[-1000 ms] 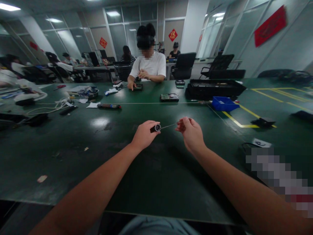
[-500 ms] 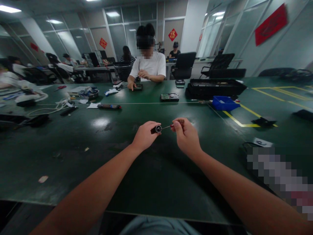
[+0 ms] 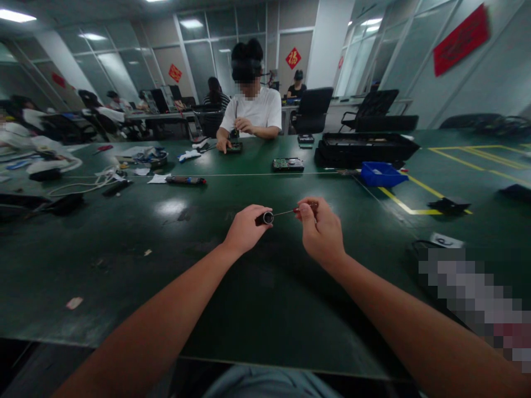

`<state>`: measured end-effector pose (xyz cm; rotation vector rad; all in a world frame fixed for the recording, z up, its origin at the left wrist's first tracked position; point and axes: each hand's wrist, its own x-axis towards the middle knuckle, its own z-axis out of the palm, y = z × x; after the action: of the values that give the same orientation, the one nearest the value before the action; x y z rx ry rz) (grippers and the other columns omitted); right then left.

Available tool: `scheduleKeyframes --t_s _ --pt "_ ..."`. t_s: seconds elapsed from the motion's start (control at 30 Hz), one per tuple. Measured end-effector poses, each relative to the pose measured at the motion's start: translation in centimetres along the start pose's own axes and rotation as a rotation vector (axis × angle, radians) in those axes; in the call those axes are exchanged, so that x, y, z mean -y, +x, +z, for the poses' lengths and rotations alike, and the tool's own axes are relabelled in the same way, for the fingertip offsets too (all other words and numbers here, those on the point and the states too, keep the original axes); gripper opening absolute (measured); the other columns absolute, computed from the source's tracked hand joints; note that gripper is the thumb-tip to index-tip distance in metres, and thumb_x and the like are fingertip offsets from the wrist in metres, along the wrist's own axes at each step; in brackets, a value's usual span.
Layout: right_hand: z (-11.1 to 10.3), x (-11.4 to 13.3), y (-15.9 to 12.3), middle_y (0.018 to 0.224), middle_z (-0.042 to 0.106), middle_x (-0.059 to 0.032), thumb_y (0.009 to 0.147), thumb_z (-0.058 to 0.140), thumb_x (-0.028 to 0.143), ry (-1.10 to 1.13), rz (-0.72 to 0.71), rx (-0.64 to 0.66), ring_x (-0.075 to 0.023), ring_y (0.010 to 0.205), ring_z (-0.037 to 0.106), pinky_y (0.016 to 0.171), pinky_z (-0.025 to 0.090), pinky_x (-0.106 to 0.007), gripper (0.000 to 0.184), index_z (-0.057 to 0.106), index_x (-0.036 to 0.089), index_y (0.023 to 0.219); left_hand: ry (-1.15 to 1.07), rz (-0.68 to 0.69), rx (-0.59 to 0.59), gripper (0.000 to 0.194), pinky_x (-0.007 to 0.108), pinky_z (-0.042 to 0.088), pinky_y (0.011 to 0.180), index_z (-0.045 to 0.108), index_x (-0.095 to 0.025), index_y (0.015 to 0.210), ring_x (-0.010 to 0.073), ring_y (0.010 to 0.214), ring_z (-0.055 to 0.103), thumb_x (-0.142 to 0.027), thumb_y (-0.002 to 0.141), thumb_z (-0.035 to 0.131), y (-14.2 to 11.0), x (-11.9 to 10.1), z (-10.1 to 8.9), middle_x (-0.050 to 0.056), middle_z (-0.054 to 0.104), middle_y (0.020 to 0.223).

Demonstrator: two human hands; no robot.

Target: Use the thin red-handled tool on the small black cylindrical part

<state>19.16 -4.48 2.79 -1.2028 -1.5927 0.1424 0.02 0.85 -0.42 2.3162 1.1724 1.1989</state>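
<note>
My left hand point(image 3: 248, 228) is closed around a small black cylindrical part point(image 3: 265, 218) with a bright metal ring at its end. The ring end faces right and towards me. In my right hand point(image 3: 321, 229), the fingers wrap the handle of a screwdriver point(image 3: 286, 212). Its thin metal shaft points left, and the tip lies at or very near the ring end; whether it touches the part I cannot tell. Both hands are above the green table point(image 3: 265, 315), in front of me.
Across the table a person in a white shirt point(image 3: 253, 113) handles a small board. A hard drive point(image 3: 288, 164), a blue bin point(image 3: 382, 174) and a long black tray point(image 3: 367, 148) lie towards the back right. A dark rod-like tool point(image 3: 186, 181) and white cables point(image 3: 97, 182) lie left.
My right hand has moved slightly to the right with the screwdriver, so more of its shaft shows outside the part. My left hand stays almost in place.
</note>
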Motion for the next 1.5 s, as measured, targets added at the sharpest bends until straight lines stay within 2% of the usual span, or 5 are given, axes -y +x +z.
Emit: scheduleKeyframes --t_s 0.3,1.0,1.17,1.37,1.5 --pt "-0.2 0.1 0.1 0.084 0.071 -0.0046 0.100 0.045 0.031 -0.028 -0.048 0.101 -0.0186 0.077 0.068 0.072 0.047 -0.031 0.017 0.058 0.021 0.101 0.010 0.011 0.018 0.036 0.036 0.054 0.094 0.072 -0.020 0.112 0.0195 0.101 0.067 -0.012 0.076 0.078 0.0 0.2 0.2 0.004 0.072 0.109" --pt "-0.3 -0.4 0.9 0.087 0.062 -0.0075 0.097 0.049 0.030 -0.218 -0.112 0.011 -0.0201 0.079 0.059 0.072 0.044 -0.033 0.015 0.057 0.019 0.089 0.027 0.022 0.063 0.035 0.038 0.053 0.097 0.072 -0.020 0.113 0.0197 0.104 0.067 -0.011 0.079 0.075 0.0 0.5 0.2 0.005 0.072 0.112" --pt "0.0 -1.4 1.1 0.089 0.070 -0.0089 0.095 0.045 0.021 -0.311 -0.004 0.261 -0.0220 0.078 0.063 0.069 0.045 -0.035 0.021 0.063 0.018 0.105 0.040 0.008 0.051 0.037 0.039 0.054 0.097 0.072 -0.020 0.113 0.0207 0.104 0.067 -0.012 0.077 0.077 0.0 0.6 0.3 0.006 0.072 0.113" --pt "-0.1 -1.3 1.1 0.074 0.072 -0.0064 0.087 0.064 0.042 -0.444 0.091 0.688 -0.0200 0.061 0.063 0.052 0.041 -0.030 0.023 0.074 0.023 0.079 0.033 -0.017 0.048 0.038 0.040 0.054 0.098 0.072 -0.020 0.114 0.0219 0.106 0.067 -0.013 0.077 0.077 0.0 0.7 0.4 0.006 0.071 0.114" --pt "0.2 -1.5 0.5 0.073 0.071 -0.0040 0.076 0.077 0.036 -0.405 0.043 0.783 -0.0190 0.059 0.063 0.048 0.039 -0.028 0.011 0.074 0.026 0.079 0.033 -0.014 0.046 0.038 0.039 0.054 0.097 0.072 -0.020 0.113 0.0217 0.105 0.067 -0.013 0.077 0.077 0.0 0.7 0.4 0.006 0.072 0.113"
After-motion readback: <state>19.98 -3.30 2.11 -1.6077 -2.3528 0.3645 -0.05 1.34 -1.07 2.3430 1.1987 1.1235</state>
